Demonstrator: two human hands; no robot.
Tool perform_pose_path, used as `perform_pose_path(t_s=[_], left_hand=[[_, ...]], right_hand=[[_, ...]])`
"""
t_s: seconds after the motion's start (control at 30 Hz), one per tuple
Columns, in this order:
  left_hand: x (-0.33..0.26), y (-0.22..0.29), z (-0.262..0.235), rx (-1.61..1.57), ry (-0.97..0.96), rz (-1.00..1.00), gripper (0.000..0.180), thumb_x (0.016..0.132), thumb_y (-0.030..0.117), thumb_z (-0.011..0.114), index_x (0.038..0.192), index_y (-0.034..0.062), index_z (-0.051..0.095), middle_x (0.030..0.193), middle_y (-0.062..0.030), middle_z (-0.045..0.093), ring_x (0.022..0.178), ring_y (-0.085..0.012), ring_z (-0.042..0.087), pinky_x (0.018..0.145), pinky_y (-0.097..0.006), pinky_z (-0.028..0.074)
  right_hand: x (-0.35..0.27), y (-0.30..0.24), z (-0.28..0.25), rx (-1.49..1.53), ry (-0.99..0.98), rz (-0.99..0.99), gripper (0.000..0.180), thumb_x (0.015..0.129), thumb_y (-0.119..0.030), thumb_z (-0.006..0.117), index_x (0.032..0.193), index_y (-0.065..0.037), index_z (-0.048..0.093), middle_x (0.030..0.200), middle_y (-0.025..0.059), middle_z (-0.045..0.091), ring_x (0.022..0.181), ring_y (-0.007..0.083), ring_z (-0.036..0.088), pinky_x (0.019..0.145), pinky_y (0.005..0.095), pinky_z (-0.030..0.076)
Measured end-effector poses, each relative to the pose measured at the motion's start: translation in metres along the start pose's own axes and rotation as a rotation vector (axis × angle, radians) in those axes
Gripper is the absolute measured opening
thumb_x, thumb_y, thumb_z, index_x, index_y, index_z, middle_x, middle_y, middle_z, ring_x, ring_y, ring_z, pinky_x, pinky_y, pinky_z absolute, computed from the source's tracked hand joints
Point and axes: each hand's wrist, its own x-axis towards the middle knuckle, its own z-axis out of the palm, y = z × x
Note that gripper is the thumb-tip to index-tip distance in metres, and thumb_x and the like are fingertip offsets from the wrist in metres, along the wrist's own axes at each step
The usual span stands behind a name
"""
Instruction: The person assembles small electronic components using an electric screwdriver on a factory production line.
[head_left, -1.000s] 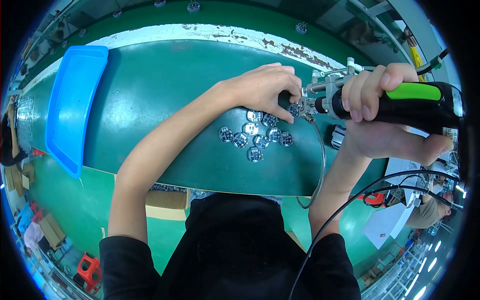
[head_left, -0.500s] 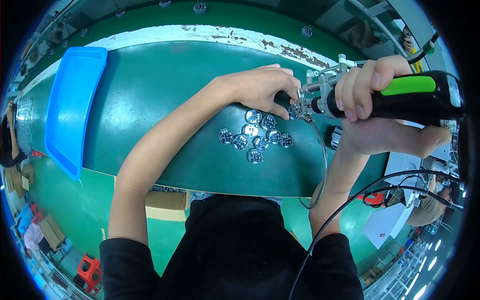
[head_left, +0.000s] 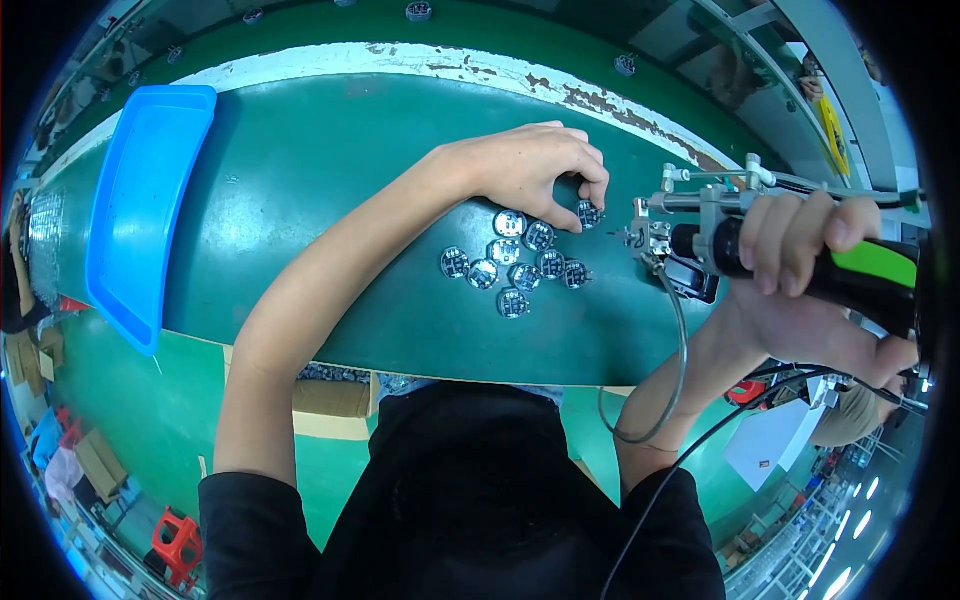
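Observation:
My left hand (head_left: 530,168) rests over the green workbench (head_left: 310,170), thumb and forefinger pinching a small round circuit-board part (head_left: 590,213) at its edge. In my right hand (head_left: 783,245) is a black and green electric screwdriver (head_left: 875,262), with a metal feed head (head_left: 650,232) and a clear hose (head_left: 684,345). Its tip points left toward the pinched part, with a gap between them. Several similar round parts lie in a loose cluster just below my left hand, the lowest one (head_left: 513,303) nearest me.
A long blue tray (head_left: 207,125) stands at the bench's left end. A dark device (head_left: 690,280) sits under the screwdriver head. Black cables (head_left: 700,445) hang by my right forearm. Beyond the white ledge (head_left: 440,62), more round parts (head_left: 418,12) rest on a green strip.
My right hand has drawn the screwdriver back to the right, so its tip is now apart from the pinched part. My left hand keeps its pinch in nearly the same place.

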Motion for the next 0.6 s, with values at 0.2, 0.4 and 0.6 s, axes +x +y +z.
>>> perform_pose_path(t_s=[0.2, 0.4, 0.6], left_hand=[[-0.001, 0.0, 0.0, -0.011, 0.014, 0.003, 0.028, 0.079, 0.021, 0.084, 0.102, 0.0103, 0.072, 0.097, -0.0005, 0.065, 0.1, -0.0225, 0.058, 0.098, -0.038, 0.045], [0.0, -0.001, 0.001, 0.005, 0.018, 0.015, 0.029, 0.079, 0.022, 0.084, 0.102, 0.0103, 0.072, 0.097, -0.0003, 0.065, 0.1, -0.0221, 0.058, 0.096, -0.037, 0.044], [0.0, -0.001, 0.001, 0.024, 0.011, 0.017, 0.028, 0.079, 0.023, 0.084, 0.102, 0.0113, 0.072, 0.097, -0.0001, 0.065, 0.099, -0.0217, 0.058, 0.096, -0.037, 0.044]], right_hand=[[-0.004, 0.012, -0.001, -0.054, 0.032, -0.011, 0.102, 0.075, -0.1, 0.042, 0.107, -0.004, 0.054, 0.067, 0.0, 0.049, 0.051, 0.011, 0.046, 0.051, 0.027, 0.039], [-0.003, 0.016, 0.0, -0.06, 0.053, -0.001, 0.103, 0.074, -0.101, 0.041, 0.104, -0.004, 0.055, 0.065, 0.0003, 0.048, 0.05, 0.0112, 0.046, 0.05, 0.027, 0.04], [-0.005, 0.018, 0.001, -0.066, 0.062, -0.019, 0.104, 0.073, -0.102, 0.041, 0.103, -0.004, 0.055, 0.064, 0.0001, 0.048, 0.049, 0.0109, 0.045, 0.049, 0.0264, 0.039]])
